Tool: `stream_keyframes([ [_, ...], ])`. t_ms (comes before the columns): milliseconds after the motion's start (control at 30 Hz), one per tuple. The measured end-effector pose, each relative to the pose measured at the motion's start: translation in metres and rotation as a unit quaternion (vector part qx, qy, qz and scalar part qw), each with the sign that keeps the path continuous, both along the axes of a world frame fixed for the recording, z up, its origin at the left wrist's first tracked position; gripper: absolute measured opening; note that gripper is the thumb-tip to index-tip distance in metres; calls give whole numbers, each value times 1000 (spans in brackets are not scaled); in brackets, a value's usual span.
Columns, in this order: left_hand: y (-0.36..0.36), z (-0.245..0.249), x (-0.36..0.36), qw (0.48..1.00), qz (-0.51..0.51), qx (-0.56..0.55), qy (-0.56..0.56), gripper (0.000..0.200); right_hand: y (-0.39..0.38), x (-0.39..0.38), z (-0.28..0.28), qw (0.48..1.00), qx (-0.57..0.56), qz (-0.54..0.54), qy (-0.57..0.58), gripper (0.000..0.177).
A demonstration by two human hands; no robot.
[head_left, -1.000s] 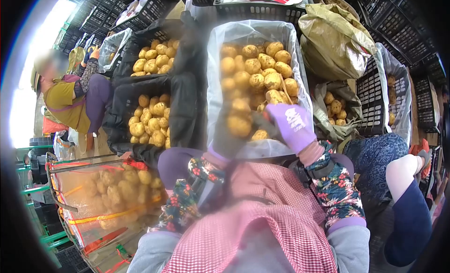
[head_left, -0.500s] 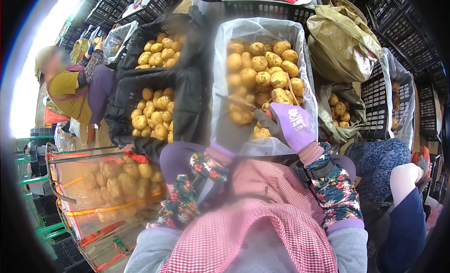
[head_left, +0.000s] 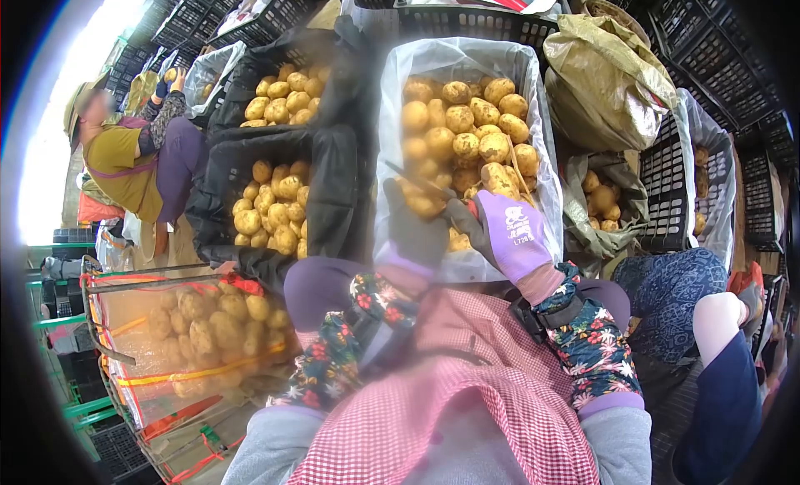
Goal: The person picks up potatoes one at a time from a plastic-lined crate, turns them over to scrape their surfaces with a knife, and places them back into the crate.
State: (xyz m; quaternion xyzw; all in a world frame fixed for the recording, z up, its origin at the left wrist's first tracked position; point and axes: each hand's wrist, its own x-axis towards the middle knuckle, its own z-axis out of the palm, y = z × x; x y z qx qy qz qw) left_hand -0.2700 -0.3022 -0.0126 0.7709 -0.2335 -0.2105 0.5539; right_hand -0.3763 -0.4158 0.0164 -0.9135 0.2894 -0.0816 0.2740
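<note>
My left hand (head_left: 411,235), in a purple and dark grey glove, is at the near left of a crate (head_left: 540,110) lined with clear plastic. A hazy patch blurs its fingers, which are close against a potato (head_left: 427,203). Over the near right of the crate, my right hand (head_left: 508,231) wears a matching glove with white print. Its dark thumb points left and its fingers curl inward; I cannot tell what they grip. Just beyond it lies a potato (head_left: 498,178), beside a thin brown strip (head_left: 518,170). Several earthy yellow potatoes (head_left: 458,118) fill the crate.
Two black-lined crates (head_left: 333,185) of potatoes stand to the left, near a mesh sack (head_left: 208,327) of potatoes. On the right are an olive sack (head_left: 604,85) and a black crate (head_left: 658,185). One person (head_left: 125,160) sits at left; another person's arm (head_left: 721,360) shows at right.
Both hands stay at the near side of the crate, and my right hand has shifted slightly downward. The seated person at left has raised their head a little.
</note>
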Motion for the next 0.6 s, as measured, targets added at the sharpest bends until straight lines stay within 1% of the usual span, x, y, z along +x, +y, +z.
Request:
stream_keyframes([
  [100,-7,-2,-5,998,31,-44,24,58,4,4,4,997,45,-12,57,52],
  [167,-11,-2,-10,994,61,-83,45,57,10,4,1,997,46,-9,69,52],
  [200,-11,-10,-8,972,68,-170,146,58,13,4,-3,996,47,-7,76,52],
  [233,-11,-24,-4,933,73,-253,245,59,14,2,-7,997,42,2,64,48],
  [300,-10,-29,-5,895,88,-307,311,61,15,2,-1,996,67,4,66,45],
  [333,-11,-20,-7,912,96,-282,281,61,16,3,2,995,78,6,66,43],
  [400,-11,-27,-6,940,115,-227,227,63,23,3,1,997,45,24,64,40],
  [433,-12,-38,-2,950,125,-198,204,64,25,2,0,997,28,33,63,39],
  [467,-11,-48,-1,948,121,-219,198,65,22,3,1,997,29,34,58,39],
  [500,-14,-42,-1,945,116,-240,192,66,18,4,1,998,29,34,53,40],
  [533,-14,-37,-6,924,97,-308,202,67,15,3,0,998,31,36,49,41],
  [567,-14,-30,-5,944,84,-285,143,70,13,2,0,998,36,43,21,41],
  [600,-15,-20,-4,959,75,-261,82,72,11,2,2,998,57,13,9,41],
])
